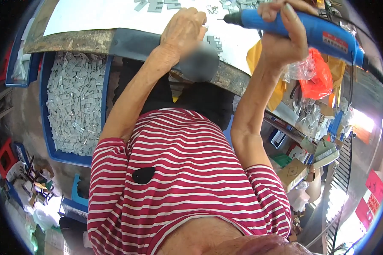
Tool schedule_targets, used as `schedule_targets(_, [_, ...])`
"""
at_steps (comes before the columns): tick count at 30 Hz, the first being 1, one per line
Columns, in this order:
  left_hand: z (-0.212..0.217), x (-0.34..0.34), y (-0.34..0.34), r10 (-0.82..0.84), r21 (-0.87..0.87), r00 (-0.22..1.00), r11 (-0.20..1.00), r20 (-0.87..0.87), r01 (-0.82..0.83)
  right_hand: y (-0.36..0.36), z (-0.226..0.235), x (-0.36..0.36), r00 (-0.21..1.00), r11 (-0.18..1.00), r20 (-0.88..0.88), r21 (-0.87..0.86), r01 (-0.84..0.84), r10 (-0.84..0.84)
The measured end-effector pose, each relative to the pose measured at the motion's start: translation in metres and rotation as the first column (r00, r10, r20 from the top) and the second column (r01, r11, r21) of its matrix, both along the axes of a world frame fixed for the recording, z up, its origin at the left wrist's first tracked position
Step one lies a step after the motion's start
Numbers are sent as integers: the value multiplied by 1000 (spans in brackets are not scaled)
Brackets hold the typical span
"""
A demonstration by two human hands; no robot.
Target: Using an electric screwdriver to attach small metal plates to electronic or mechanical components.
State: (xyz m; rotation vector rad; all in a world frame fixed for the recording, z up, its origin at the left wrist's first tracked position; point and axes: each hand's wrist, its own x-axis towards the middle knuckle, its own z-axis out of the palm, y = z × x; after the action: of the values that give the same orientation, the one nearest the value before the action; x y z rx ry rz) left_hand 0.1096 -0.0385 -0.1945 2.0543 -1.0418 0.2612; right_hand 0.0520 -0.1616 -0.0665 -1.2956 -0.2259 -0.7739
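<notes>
My right hand [285, 36] grips a blue electric screwdriver [319, 33] with a black nose. Its thin bit points left over the white sheet [102, 15] on the bench. Close to the bit, my left hand [184, 27] rests on the sheet with curled, closed fingers. Whatever it pinches is hidden by the fingers. Beside it on the right lie small grey flat pieces [215, 43]. Farther back is a small pile of tiny dark parts [212, 9], perhaps screws. More grey pieces [155, 5] are spread along the sheet's far side.
A blue crate [44, 114] heaped with grey pieces stands below the bench's left side. A dark round object [198, 63], partly blurred, sits at the bench edge [72, 42]. On the right are a red plastic bag [317, 76], a cord and cardboard boxes [293, 172].
</notes>
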Motion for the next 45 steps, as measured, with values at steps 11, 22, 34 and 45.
schedule_targets(11, [6, -16, -11, -143, 0, 988, 990, -55, 143, -15, -32, 10, 979, 905, 204, 411, -110, 27])
schedule_targets(22, [11, -16, -8, -175, -10, 975, 984, -134, 176, -21, -35, 24, 964, 962, 32, 84, 261, -265])
schedule_targets(34, [11, -16, -8, -150, -35, 972, 989, -179, 146, -16, -34, 38, 563, 657, -356, -255, 709, -746])
schedule_targets(45, [4, -12, -9, 15, -274, 937, 954, -349, -118, -21, -33, 5, 985, 974, 23, 156, 164, -170])
